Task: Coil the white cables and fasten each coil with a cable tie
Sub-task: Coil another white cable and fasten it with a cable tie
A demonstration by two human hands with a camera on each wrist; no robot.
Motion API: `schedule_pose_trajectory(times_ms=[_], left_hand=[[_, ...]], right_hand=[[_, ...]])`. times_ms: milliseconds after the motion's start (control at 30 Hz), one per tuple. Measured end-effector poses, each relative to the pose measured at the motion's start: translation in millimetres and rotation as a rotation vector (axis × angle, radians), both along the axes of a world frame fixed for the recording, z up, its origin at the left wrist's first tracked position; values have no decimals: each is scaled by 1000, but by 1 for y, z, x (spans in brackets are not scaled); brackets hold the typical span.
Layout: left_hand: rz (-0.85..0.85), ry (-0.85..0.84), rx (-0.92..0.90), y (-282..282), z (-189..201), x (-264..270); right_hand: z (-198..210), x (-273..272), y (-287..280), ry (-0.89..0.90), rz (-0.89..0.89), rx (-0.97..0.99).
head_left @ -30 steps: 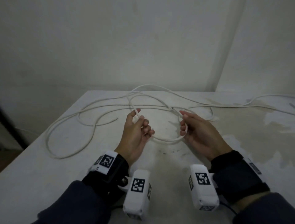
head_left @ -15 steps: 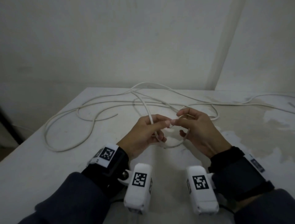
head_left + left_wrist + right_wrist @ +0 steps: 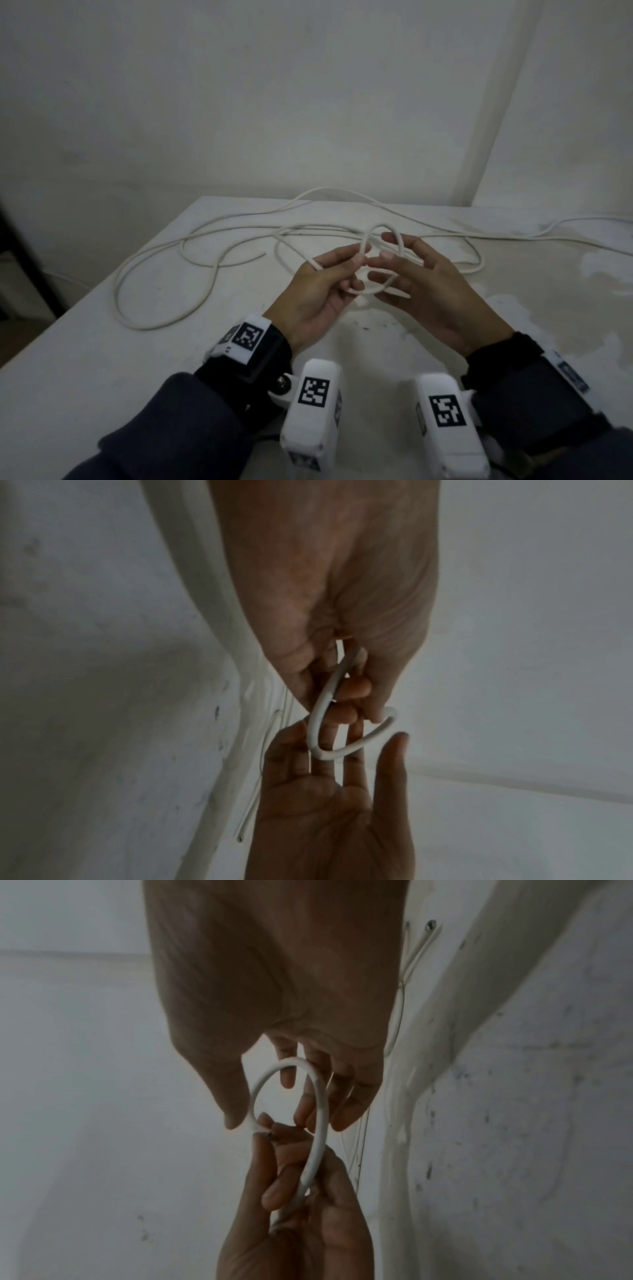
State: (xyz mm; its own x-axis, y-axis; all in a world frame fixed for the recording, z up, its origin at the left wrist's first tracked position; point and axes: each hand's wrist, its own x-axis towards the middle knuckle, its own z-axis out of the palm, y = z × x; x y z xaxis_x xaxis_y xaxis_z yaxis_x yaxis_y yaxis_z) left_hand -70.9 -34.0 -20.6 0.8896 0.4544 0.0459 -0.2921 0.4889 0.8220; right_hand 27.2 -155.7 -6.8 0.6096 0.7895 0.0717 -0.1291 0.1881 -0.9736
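A bare, dim room is shown, of a kind that cannot be told more closely: nothing marks it as a home, lab or workshop. Plain whitish walls (image 3: 239,102) are seen, with a vertical corner or pillar edge (image 3: 500,113) behind the far right of the table (image 3: 85,359). The white tabletop is worn and stained, with patchy marks towards its right edge and small dark specks near its middle. A dark upright (image 3: 20,250) is seen beyond the left edge.

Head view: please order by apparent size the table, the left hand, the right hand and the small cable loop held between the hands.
1. table
2. right hand and left hand, which look alike, so unranked
3. cable loop
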Motion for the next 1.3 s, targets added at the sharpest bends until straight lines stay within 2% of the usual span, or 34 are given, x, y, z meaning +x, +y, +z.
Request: schedule_pose_trajectory(times_ms=[100, 333, 533, 633, 700, 767, 867, 933, 1000, 1100, 1300], left_hand=[[-31, 36, 38, -4, -2, 0], [11, 102, -33, -4, -3, 1], [-69, 148, 218, -4, -8, -1], [-67, 160, 257, -5, -9, -1], [-51, 168, 250, -5, -10, 0], [-45, 153, 193, -7, -7, 1], [-2, 95, -8, -9, 2, 2], [44, 75, -166, -8, 7, 1], [83, 67, -220, -4, 8, 1], [110, 55, -203, -2, 5, 2], [58, 88, 3, -7, 0, 3]], right_hand=[[-2, -3, 1, -33, -9, -5], [-5, 2, -2, -38, -20, -4], [-6, 0, -1, -192, 33, -89], [-8, 1, 1, -199, 10, -105], [-10, 3, 4, -126, -56, -94], [-9, 7, 6, 44, -112, -62], [-6, 10, 9, 271, -174, -1], [-7, 8, 11, 333, -217, 6], [-9, 6, 14, 362, -249, -1], [-11, 6, 14, 381, -244, -19], [-12, 13, 9, 389, -252, -22]])
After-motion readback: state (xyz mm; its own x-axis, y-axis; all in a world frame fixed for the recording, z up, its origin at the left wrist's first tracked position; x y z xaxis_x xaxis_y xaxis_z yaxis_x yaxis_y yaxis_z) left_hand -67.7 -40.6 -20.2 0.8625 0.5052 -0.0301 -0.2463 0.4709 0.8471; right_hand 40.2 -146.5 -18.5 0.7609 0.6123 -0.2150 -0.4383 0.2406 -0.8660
